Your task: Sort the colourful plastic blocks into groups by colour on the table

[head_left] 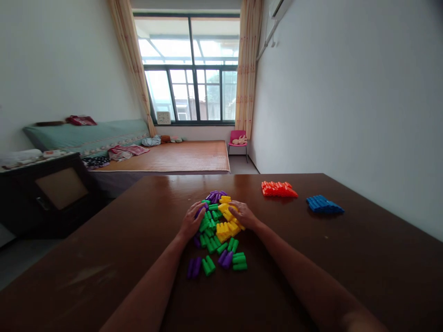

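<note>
A mixed pile of small plastic pieces shaped like joined tubes lies in the middle of the table. Green pieces (207,224) fill its centre, with yellow pieces (226,229) along the right side and purple pieces (216,197) at the far end. At the pile's left edge my left hand (191,220) has its fingers curled around a purple piece. My right hand (245,215) is bent over the yellow pieces on the other side, its thumb and fingers against them. Closer to me lie a few loose green and purple pieces.
On the right of the brown table (138,249) sit a group of orange pieces (278,189) and a group of blue pieces (324,204). Beyond the table stand a bed (194,154), a pink chair (238,137) and a dark cabinet (44,193).
</note>
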Motion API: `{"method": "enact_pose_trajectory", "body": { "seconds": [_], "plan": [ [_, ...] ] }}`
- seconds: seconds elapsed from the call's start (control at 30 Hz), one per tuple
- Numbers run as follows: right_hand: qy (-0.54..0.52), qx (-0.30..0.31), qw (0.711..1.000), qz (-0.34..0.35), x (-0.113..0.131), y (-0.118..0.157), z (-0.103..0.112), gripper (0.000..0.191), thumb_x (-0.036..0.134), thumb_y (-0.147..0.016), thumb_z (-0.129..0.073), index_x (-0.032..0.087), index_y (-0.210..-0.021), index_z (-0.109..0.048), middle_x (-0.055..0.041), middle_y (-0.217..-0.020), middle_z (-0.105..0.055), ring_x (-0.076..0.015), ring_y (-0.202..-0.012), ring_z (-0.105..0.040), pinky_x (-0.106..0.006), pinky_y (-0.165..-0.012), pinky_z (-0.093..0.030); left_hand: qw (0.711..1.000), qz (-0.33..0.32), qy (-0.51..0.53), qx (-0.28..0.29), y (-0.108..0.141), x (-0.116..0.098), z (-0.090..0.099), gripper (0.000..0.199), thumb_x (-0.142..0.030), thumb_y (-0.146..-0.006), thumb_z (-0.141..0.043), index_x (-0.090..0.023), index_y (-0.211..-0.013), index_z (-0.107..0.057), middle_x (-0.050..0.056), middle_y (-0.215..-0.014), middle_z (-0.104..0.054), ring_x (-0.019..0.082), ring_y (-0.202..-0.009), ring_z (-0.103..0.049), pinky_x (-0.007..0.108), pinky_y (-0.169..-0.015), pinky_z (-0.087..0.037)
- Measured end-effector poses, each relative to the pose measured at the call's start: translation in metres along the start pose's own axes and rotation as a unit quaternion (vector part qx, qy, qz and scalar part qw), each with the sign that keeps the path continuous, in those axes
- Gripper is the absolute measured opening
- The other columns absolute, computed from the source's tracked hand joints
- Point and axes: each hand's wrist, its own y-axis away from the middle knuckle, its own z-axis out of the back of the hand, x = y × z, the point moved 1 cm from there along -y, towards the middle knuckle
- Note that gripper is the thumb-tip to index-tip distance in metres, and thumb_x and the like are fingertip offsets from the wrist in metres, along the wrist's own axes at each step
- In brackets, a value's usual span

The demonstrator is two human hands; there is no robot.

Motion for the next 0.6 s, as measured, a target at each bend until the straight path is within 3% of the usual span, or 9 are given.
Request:
{"method": "enact_pose_trajectory", "body": {
  "seconds": [0.13,0.2,0.27,0.37,0.5,0.6],
  "plan": [
    [-0.089,0.028,0.99,0.104,0.047,0.01,-0.01,0.047,0.05,-0.097,-0.032,0.03,-0.131,-0.058,0.0003,-0.138,-0.056,-0.0179,-0.131,-0.047,-0.036,-0.112,-0.036,1.0,0.003,0.004,0.001,-0.001,0.001,0.002,0.042,-0.047,-0.091,-0.045,-0.022,-0.117,-0.067,0.008,-0.13,-0.061,0.023,-0.126,-0.052,0.043,-0.111,-0.038],
    [-0.126,0.043,0.979,0.156,0.063,0.011,-0.003,0.046,0.051,-0.098,-0.028,0.038,-0.132,-0.055,0.0063,-0.141,-0.053,-0.0151,-0.132,-0.046,-0.033,-0.111,-0.037,1.0,0.004,0.012,0.002,-0.001,0.003,0.002,0.042,-0.048,-0.091,-0.044,-0.023,-0.117,-0.066,0.008,-0.13,-0.061,0.023,-0.127,-0.051,0.044,-0.112,-0.037],
    [-0.113,0.025,0.98,0.16,0.065,0.002,0.014,0.045,0.051,-0.099,-0.024,0.042,-0.13,-0.056,0.0095,-0.139,-0.055,-0.0136,-0.131,-0.047,-0.032,-0.11,-0.039,1.0,0.007,0.017,0.0,-0.001,0.005,0.002,0.042,-0.048,-0.091,-0.044,-0.024,-0.117,-0.066,0.008,-0.13,-0.061,0.023,-0.127,-0.051,0.045,-0.112,-0.037],
    [-0.018,-0.058,0.996,0.07,0.032,-0.026,0.059,0.049,0.043,-0.101,-0.021,0.033,-0.127,-0.061,0.0036,-0.134,-0.06,-0.0165,-0.126,-0.051,-0.037,-0.108,-0.041,1.0,0.01,0.022,-0.005,0.0,0.009,0.002,0.041,-0.048,-0.091,-0.045,-0.024,-0.115,-0.067,0.008,-0.13,-0.061,0.023,-0.126,-0.052,0.045,-0.111,-0.038],
    [0.057,-0.12,0.99,-0.053,-0.049,-0.061,0.132,0.04,0.031,-0.1,-0.031,0.023,-0.123,-0.062,-0.0082,-0.128,-0.062,-0.0235,-0.128,-0.048,-0.047,-0.109,-0.036,1.0,0.015,0.026,-0.004,0.001,0.009,0.003,0.041,-0.048,-0.091,-0.046,-0.023,-0.114,-0.068,0.008,-0.131,-0.061,0.024,-0.126,-0.053,0.044,-0.111,-0.038],
    [0.101,-0.137,0.973,-0.156,-0.1,-0.07,0.168,0.032,0.035,-0.096,-0.049,0.02,-0.121,-0.06,-0.0105,-0.126,-0.059,-0.0235,-0.114,-0.055,-0.046,-0.098,-0.046,0.999,0.022,0.027,0.002,0.002,0.005,0.003,0.041,-0.048,-0.092,-0.045,-0.022,-0.113,-0.069,0.009,-0.131,-0.06,0.024,-0.126,-0.053,0.045,-0.111,-0.038]
  ]
}}
